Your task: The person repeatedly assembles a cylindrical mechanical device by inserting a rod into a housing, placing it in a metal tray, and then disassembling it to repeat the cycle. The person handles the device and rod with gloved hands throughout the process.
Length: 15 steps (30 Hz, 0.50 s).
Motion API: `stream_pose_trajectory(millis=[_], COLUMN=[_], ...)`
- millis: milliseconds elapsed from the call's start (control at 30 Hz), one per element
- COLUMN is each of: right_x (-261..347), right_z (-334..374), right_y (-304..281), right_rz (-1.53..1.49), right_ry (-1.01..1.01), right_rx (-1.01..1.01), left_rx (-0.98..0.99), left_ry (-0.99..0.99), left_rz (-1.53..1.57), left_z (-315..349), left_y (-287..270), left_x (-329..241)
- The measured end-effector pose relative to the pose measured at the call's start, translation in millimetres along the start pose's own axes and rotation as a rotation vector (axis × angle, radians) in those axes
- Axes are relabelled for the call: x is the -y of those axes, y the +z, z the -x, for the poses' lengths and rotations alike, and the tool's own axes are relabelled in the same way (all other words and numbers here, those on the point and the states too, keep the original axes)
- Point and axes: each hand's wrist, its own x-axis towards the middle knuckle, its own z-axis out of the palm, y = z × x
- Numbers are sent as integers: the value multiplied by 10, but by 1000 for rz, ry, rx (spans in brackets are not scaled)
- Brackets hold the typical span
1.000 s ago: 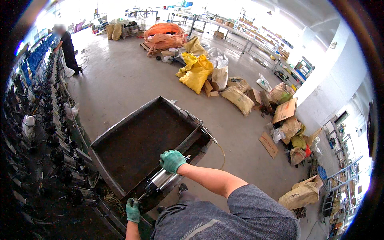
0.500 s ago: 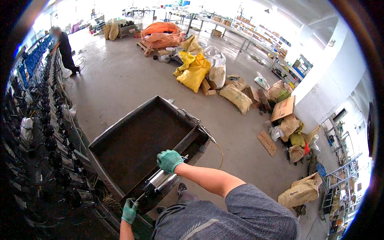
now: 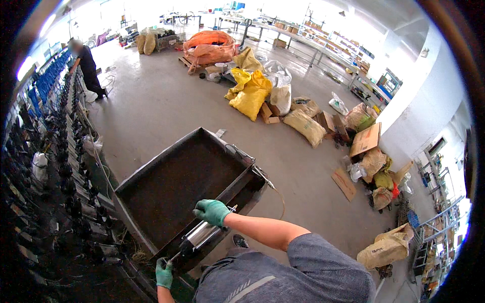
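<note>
A silver metal cylinder (image 3: 200, 234) with a black end lies slantwise over the narrow side section of a dark metal tray (image 3: 166, 150). My right hand (image 3: 213, 212), in a green glove, is closed at the cylinder's far end. Its fingers curl out of sight, so what they grip is hidden. A thin rod (image 3: 175, 256) sticks out of the black end toward my left hand (image 3: 163, 273). That hand, gloved in green too, has its fingers closed on the rod's tip by the tray's near corner.
Dark parts hang in dense rows on a rack (image 3: 70, 166) at the left, where a person (image 3: 88, 68) stands farther off. A hose (image 3: 283, 201) runs from the tray's right corner. Sacks (image 3: 251, 96) and cardboard (image 3: 366, 139) lie across the floor toward a white pillar (image 3: 429, 88).
The cylinder has shifted slightly toward my left hand, and less of the rod shows between them. My right hand has moved a little the same way. The whole view has tilted slightly.
</note>
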Motion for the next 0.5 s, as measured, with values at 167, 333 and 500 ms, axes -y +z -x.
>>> stream_pose_trajectory(millis=[167, 333, 500], right_x=[-1397, -2780, -3030], right_z=[-19, 226, -47], right_y=[-455, -826, -1032], right_rz=[3, 128, 76], right_ry=[117, 636, 624], right_rx=[-626, -546, -414], left_rx=[-300, -602, -825], left_ry=[24, -56, 5], left_rz=[-48, -296, -534], left_z=[154, 373, 352], left_y=[84, 283, 315], left_x=[281, 99, 416])
